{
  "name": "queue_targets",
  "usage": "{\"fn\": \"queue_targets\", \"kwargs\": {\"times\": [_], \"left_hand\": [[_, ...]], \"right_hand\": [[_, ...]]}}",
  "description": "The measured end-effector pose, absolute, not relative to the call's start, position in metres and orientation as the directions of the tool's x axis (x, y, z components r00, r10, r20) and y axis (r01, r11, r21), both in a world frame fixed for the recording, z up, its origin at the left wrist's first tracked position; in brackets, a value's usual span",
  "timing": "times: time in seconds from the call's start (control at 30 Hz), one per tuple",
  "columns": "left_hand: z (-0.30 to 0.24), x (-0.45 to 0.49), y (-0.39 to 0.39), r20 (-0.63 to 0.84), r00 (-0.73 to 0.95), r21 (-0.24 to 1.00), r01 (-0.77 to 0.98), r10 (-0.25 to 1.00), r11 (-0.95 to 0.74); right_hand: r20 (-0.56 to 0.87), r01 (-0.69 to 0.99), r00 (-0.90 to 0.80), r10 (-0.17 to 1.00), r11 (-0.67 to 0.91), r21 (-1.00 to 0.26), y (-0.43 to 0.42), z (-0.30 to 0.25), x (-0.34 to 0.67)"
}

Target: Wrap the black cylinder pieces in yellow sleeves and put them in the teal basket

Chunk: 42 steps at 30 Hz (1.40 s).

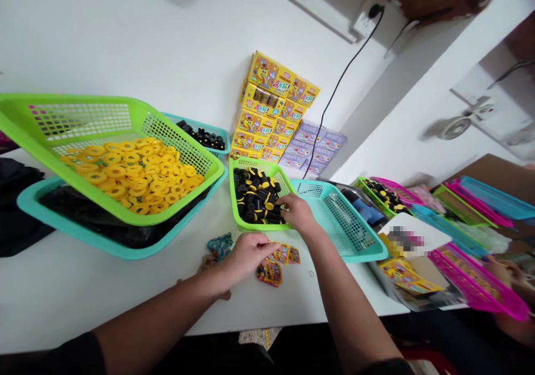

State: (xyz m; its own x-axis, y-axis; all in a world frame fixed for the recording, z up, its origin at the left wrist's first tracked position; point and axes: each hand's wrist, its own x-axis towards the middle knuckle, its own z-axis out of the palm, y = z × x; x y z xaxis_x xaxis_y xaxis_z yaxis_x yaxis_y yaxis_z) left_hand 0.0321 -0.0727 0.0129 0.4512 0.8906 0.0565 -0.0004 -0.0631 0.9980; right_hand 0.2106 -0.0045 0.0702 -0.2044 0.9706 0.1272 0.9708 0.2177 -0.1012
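Note:
My left hand [249, 254] is over the white table, its thumb and fingers pinched at the edge of a small printed packet [282, 253] in yellow and orange. Another colourful packet [270, 273] lies just below it on the table. My right hand [298, 213] reaches over the right rim of a small green basket [234, 205]. Its fingertips are closed among small black cylindrical pieces with yellow ends [256, 195]; what they grip is too small to make out. Left of my left hand lies a blue patterned bundle [219, 247], partly covered by the hand.
A large green basket of yellow rings [142, 174] rests on a turquoise basket [83, 238] at left. Right of my right hand stands a turquoise basket [346, 224]. Stacked yellow boxes [267, 113] lean by the wall; a black cable [334, 91] hangs down. Another person's hand [504, 269] shows far right.

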Motion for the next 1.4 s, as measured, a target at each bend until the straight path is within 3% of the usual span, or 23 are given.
{"fn": "queue_targets", "kwargs": {"times": [0.13, 0.27, 0.53, 0.67, 0.8, 0.87, 0.93, 1.0, 1.1, 1.27, 1.4], "left_hand": [[0.004, 0.036, -0.077, 0.097, 0.481, 0.992, 0.023, 0.871, -0.123], [0.002, 0.038, -0.079, -0.071, 0.561, 0.996, -0.004, 0.825, 0.089], [-0.003, 0.041, -0.081, -0.209, 0.582, 0.949, -0.071, 0.786, 0.306], [0.0, 0.039, -0.081, -0.232, 0.615, 0.924, -0.104, 0.754, 0.368], [0.005, 0.038, -0.081, -0.217, 0.575, 0.94, -0.095, 0.789, 0.328], [0.006, 0.038, -0.082, -0.204, 0.534, 0.954, -0.081, 0.82, 0.29], [0.006, 0.039, -0.082, -0.202, 0.502, 0.961, -0.064, 0.841, 0.269], [0.003, 0.04, -0.083, -0.197, 0.497, 0.966, -0.048, 0.845, 0.253], [0.0, 0.04, -0.085, -0.156, 0.52, 0.98, -0.028, 0.84, 0.199], [0.001, 0.038, -0.089, -0.134, 0.612, 0.987, 0.015, 0.779, 0.158], [0.004, 0.036, -0.088, -0.154, 0.672, 0.983, 0.032, 0.725, 0.179]], "right_hand": [[0.028, 0.963, -0.256, 0.966, 0.252, 0.094, 0.034, 0.059, 0.198], [-0.053, 0.933, -0.282, 0.958, 0.287, 0.215, 0.044, 0.054, 0.189], [-0.055, 0.956, -0.186, 0.981, 0.194, 0.22, 0.046, 0.057, 0.182], [0.038, 0.99, -0.106, 0.994, 0.102, 0.096, 0.042, 0.068, 0.181], [0.166, 0.994, 0.035, 0.985, -0.017, -0.112, 0.004, 0.086, 0.198], [0.157, 0.946, 0.077, 0.985, -0.023, -0.323, -0.032, 0.088, 0.21], [0.1, 0.666, 0.107, 0.989, 0.004, -0.746, -0.072, 0.081, 0.22], [0.055, 0.397, 0.05, 0.997, 0.031, -0.917, -0.11, 0.069, 0.226], [0.015, 0.224, -0.057, 0.998, 0.028, -0.974, -0.149, 0.049, 0.225], [-0.103, 0.212, -0.128, 0.986, -0.075, -0.974, -0.164, 0.033, 0.21], [-0.12, 0.105, -0.142, 0.983, -0.105, -0.989, -0.165, 0.026, 0.202]]}}
